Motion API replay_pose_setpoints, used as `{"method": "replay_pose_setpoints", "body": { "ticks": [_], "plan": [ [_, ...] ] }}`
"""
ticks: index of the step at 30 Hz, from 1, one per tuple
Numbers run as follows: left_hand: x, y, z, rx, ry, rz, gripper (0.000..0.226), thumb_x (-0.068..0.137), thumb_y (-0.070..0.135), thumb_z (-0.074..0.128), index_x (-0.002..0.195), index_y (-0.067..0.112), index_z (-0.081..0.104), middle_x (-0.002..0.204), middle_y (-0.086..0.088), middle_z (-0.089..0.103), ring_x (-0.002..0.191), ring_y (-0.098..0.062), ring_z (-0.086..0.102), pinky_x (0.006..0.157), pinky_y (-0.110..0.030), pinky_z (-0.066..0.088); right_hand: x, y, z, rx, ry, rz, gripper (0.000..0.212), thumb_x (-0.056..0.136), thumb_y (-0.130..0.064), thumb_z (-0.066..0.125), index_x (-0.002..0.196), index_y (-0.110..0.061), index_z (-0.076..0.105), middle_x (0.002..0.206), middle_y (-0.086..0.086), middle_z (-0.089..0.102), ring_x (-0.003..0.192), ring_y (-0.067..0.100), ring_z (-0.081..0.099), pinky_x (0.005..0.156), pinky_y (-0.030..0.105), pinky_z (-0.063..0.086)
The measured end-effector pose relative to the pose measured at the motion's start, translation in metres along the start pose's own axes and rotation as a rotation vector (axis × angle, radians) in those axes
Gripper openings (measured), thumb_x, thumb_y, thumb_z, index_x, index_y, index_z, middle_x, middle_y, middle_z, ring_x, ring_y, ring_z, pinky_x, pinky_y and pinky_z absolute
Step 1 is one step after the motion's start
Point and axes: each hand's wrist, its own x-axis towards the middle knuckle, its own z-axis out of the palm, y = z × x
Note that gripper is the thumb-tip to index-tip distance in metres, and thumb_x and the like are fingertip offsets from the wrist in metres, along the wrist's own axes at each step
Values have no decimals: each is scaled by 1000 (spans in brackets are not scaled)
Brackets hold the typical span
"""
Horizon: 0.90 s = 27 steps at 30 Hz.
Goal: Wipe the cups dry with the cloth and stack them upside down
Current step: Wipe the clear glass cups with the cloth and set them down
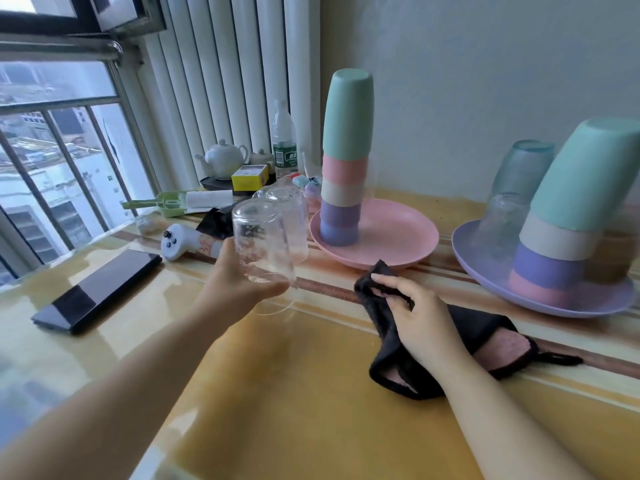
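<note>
The left hand grips a clear glass cup, held upside down above the worktop. The right hand pinches the dark cloth lying there. Wiping seems under way; next, probably setting the cup among those on the purple plate or pink plate.

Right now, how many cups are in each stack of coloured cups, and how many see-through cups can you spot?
Stack on the pink plate: 5 cups
Stack on the purple plate: 4 cups
Clear cups: 3, one in the left hand, two on the purple plate
Total: 12 cups
</note>
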Motion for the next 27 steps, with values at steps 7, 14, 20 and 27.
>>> {"method": "replay_pose_setpoints", "body": {
  "ticks": [7, 14, 20, 27],
  "plan": [
    [26, -15, -16, 40, 121, -72, 67, 63, 13, 91, 111, 27, 47, 107, 1, 60, 96, -16, 61, 92, -47, 53, 0, 2, -1, -1, -12, -2, 43, 93, -2, 46, 107, -37, 65, 102, -30, 60, 98, -16, 54, 80, -5, 36],
    [35, -20, -10, 63, 125, -39, 64, 66, 11, 88, 112, 26, 46, 108, 5, 60, 93, -9, 58, 86, -35, 51, 3, 7, 1, 10, -4, -2, 42, 93, -4, 47, 109, -39, 65, 101, -37, 56, 99, -25, 48, 77, -5, 35],
    [32, -22, -5, 210, 170, -123, 98, 56, 39, 91, 137, 27, 38, 141, -6, 38, 127, -24, 43, 110, -44, 37, 3, 8, 1, 19, -7, 19, 42, 94, -4, 47, 110, -39, 64, 107, -26, 62, 101, -17, 53, 77, -5, 36],
    [-24, -4, 51, 470, 332, 492, 27, 82, 18, 66, 104, 11, 52, 97, 3, 49, 93, -8, 50, 81, -21, 40, 3, 5, -9, -98, 139, 39, 41, 92, 1, 46, 114, -28, 64, 110, -13, 64, 99, -4, 55, 76, 0, 34]
  ]
}}
